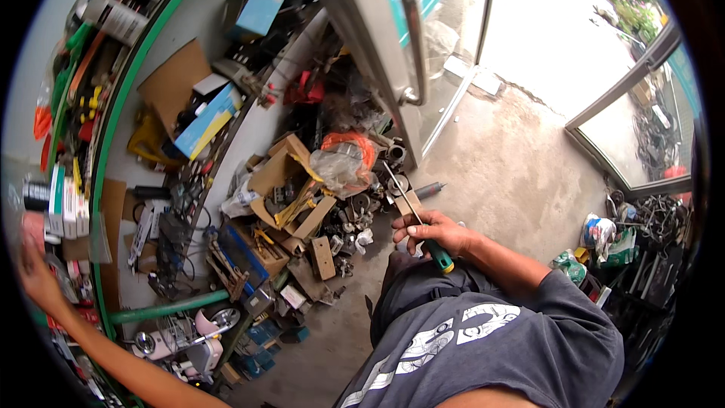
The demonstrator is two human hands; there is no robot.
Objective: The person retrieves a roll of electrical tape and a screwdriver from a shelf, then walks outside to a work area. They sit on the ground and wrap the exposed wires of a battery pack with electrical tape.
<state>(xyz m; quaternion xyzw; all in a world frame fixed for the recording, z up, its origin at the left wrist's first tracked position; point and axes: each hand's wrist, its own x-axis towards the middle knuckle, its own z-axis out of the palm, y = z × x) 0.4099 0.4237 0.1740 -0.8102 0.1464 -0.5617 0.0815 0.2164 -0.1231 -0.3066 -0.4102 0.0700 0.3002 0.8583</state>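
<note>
My right hand [445, 234] is closed around a screwdriver [440, 255] in front of my body. The tool has a dark green handle with a yellow end, and its long thin shaft points up and away to the left. At the far left, my left arm stretches out to a green-edged shelf [98, 204]. My left hand [41, 276] is there beside a pinkish item [32, 228] and several small white boxes [68, 200]. Its fingers are blurred near the dark rim of the picture, so their grip does not show.
Cardboard boxes [283, 181] and loose metal parts [355, 215] crowd the floor and lower shelf at the left. A glass door with a metal handle [415, 30] stands open ahead. Metal parts and bags [600, 234] are heaped at the right. A pink toy-like scooter [204, 344] sits low at left.
</note>
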